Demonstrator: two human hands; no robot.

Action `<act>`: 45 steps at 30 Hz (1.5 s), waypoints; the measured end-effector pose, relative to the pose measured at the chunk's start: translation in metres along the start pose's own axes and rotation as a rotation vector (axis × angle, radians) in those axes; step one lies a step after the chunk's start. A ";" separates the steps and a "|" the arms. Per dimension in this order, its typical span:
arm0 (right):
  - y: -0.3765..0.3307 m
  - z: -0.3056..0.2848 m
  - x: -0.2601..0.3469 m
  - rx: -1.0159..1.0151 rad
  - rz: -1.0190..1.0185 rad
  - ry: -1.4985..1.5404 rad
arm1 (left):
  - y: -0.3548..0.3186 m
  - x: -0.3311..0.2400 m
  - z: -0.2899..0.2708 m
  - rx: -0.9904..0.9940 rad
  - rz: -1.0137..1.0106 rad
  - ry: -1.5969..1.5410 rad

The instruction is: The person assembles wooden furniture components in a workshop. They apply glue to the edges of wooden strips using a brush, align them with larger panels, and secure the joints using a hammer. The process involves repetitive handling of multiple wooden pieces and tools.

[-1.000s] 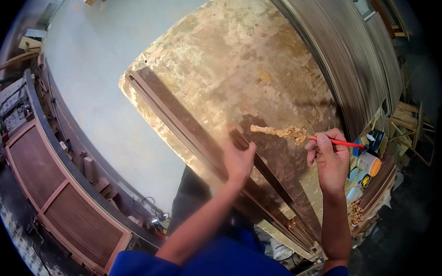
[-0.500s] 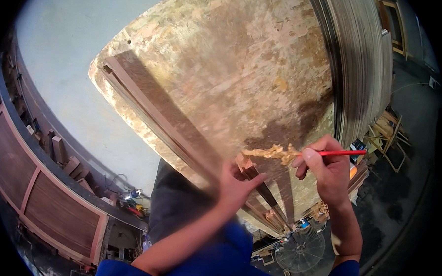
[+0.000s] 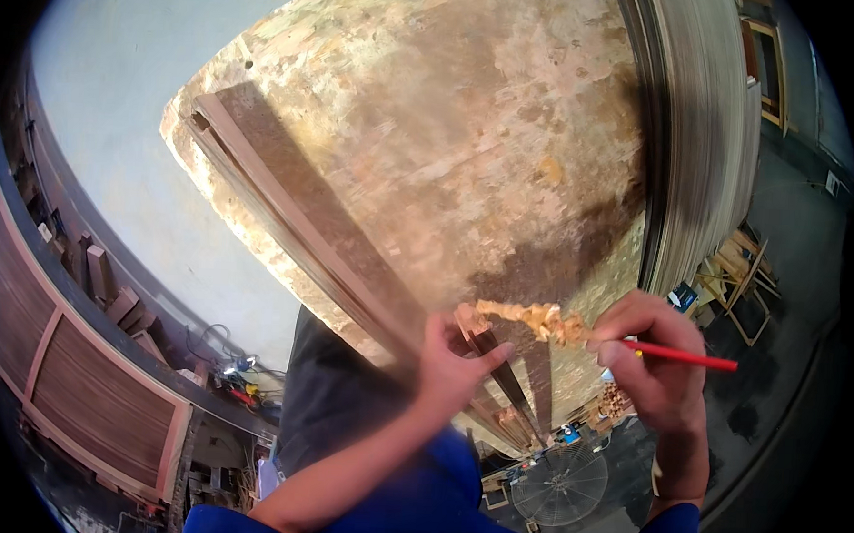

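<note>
My left hand (image 3: 453, 361) is closed around the upper end of a narrow brown wooden strip (image 3: 508, 377), fingers on one side and thumb on the other. In my right hand (image 3: 653, 367) is a thin stick (image 3: 539, 319) crusted with lumpy yellow-brown matter, like dried glue. Its crusted tip lies at the end face of the strip. A slim red shaft (image 3: 692, 356) juts from the other side of that hand; the fingers hide whether it is the same piece. Both hands are over a blotched, stained work board (image 3: 510, 108).
A long grooved wooden piece (image 3: 287, 203) lies along the board's left edge. Stacked thin sheets (image 3: 704, 136) stand at its right. Framed brown panels (image 3: 102, 395) are at far left. A round wire fan guard (image 3: 560, 487) and scrap wood (image 3: 736, 275) are on the lower right.
My right hand has shifted right and slightly down with the crusted stick, whose tip stays by the strip's end. My left hand keeps its hold. The whole view has shifted a little.
</note>
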State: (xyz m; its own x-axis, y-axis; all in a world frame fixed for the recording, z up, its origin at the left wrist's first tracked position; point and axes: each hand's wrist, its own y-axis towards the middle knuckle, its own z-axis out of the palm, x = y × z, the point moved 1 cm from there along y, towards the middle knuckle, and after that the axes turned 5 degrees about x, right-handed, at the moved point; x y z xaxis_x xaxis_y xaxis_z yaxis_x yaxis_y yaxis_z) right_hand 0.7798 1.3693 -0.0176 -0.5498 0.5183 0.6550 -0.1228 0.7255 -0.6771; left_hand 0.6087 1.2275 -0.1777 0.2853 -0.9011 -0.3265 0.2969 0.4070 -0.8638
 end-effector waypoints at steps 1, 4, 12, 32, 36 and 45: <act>0.005 -0.001 -0.002 0.040 0.042 0.018 | 0.000 0.000 0.000 0.001 -0.008 -0.014; 0.019 0.001 -0.008 0.148 0.142 0.002 | 0.000 -0.001 -0.002 0.025 0.006 -0.012; 0.034 0.000 -0.009 0.161 0.058 -0.044 | 0.000 0.000 -0.005 0.026 0.031 0.072; 0.132 0.001 -0.047 0.203 0.412 0.272 | -0.012 0.020 -0.010 0.075 -0.031 0.036; 0.127 0.002 -0.041 0.236 0.412 0.195 | -0.013 0.011 -0.011 0.073 -0.023 0.072; 0.088 -0.002 -0.007 0.094 0.292 0.143 | -0.011 0.009 -0.007 0.017 0.005 0.130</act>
State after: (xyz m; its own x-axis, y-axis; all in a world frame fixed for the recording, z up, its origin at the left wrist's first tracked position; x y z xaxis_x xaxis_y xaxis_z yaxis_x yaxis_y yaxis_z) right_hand 0.7744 1.4300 -0.0809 -0.4523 0.7611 0.4649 -0.0564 0.4959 -0.8666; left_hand 0.6014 1.2137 -0.1745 0.1666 -0.9104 -0.3786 0.3117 0.4129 -0.8558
